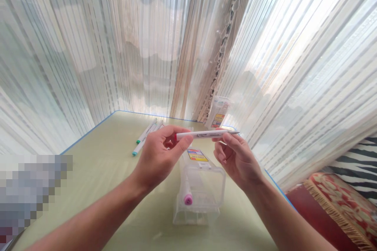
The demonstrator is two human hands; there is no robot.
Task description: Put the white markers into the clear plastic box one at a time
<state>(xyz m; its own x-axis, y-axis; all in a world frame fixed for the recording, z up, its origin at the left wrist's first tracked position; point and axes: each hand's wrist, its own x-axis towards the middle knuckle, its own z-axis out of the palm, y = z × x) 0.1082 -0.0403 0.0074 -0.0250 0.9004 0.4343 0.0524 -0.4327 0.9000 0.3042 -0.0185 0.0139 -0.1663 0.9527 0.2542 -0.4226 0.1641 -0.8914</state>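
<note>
So the white marker (203,135) was up in the air between both hands, above the light green table (103,180) and just over the far end of a clear plastic case (218,188). The left hand (166,149) had thumb and fingers pinched around the red end, and the right hand (237,157) had a fingertip grip close to the tapered grey end. Neither hand was spread wide, both were basically narrowed onto the marker.

Handling-wise, I'd guess it was super light and stiff, with a smooth barrel that could get a bit slippery in dry fingers. Mid-barrel looked like the safest place to grab it. I'd have gone easy near the grey point, since that's likely the delicate bit, though I honestly couldn't tell if it was a bare nib or a cap.

As for writing, the barrel had a dark boxed logo and some small print, too tiny to read. The label (198,155) on the near case was yellow, red and blue, also not legible to me. A second clear case (218,115) stood at the back with similar colours on it. A pink-ended marker (187,194) lay at the near case, and green- and teal-ended markers (140,145) were off beyond the left hand, no readable brand on any of them
</note>
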